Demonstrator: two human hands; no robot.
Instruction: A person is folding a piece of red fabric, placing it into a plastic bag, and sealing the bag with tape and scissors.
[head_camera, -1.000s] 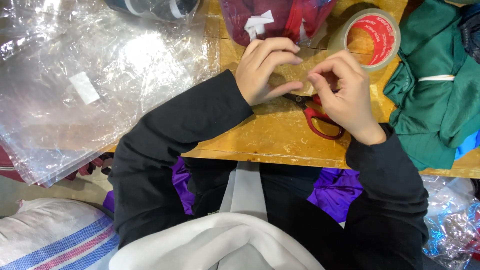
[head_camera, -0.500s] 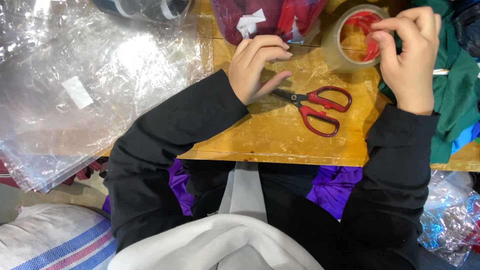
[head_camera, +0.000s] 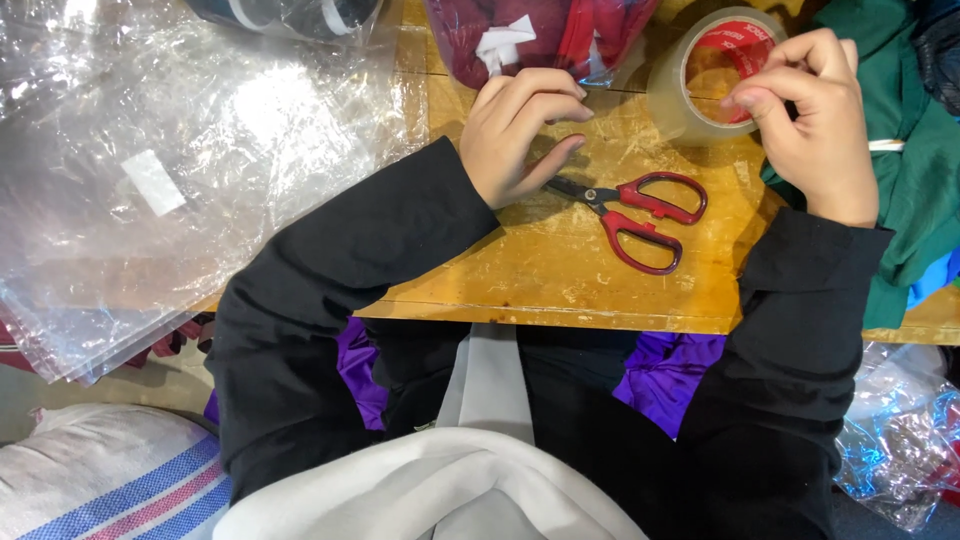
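Note:
My right hand (head_camera: 808, 122) grips a roll of clear packing tape (head_camera: 700, 82) with a red core, fingers pinched at its rim, at the table's far right. My left hand (head_camera: 518, 130) rests with fingers curled on the wooden table (head_camera: 560, 275), touching the blade tips of the red-handled scissors (head_camera: 630, 212), which lie flat between my hands. Just beyond the left hand sits a clear bag of dark red clothing (head_camera: 545, 35) with a white tag.
A stack of clear plastic bags (head_camera: 150, 170) covers the table's left side. Green cloth (head_camera: 915, 170) lies at the right edge. Purple fabric (head_camera: 665, 370) rests on my lap, crinkled plastic (head_camera: 900, 430) lower right, a striped sack (head_camera: 100, 480) lower left.
My right hand left the spot over the scissors beside my left hand and moved up and right to the tape roll. The scissors are now uncovered. The left hand barely moved.

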